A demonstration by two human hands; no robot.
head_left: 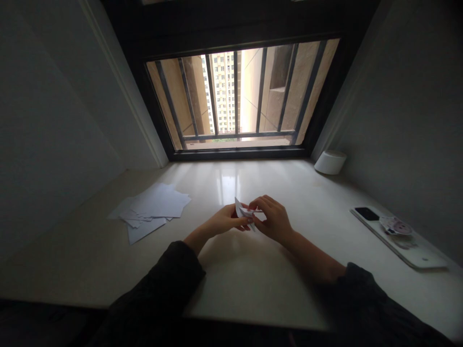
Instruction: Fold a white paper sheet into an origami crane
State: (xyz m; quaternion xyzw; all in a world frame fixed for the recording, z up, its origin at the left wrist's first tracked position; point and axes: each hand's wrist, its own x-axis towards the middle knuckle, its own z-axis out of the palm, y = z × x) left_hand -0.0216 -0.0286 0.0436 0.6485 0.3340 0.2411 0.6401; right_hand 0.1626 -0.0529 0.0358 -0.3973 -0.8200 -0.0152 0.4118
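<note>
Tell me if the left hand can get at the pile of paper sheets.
Probably yes: nothing stands between the left hand and the paper sheets on the desk, though it is pinching a folded paper.

dim interior lit by 1 source, the dark-framed barred window (238, 96), bright beyond. a pale glare streak crosses the glossy cream stone table (231, 180). the backlit left hand (226, 222) and right hand (275, 220), pinching a small folded white paper (245, 211), throw soft shadows toward the viewer; corners stretch and darken.
</note>
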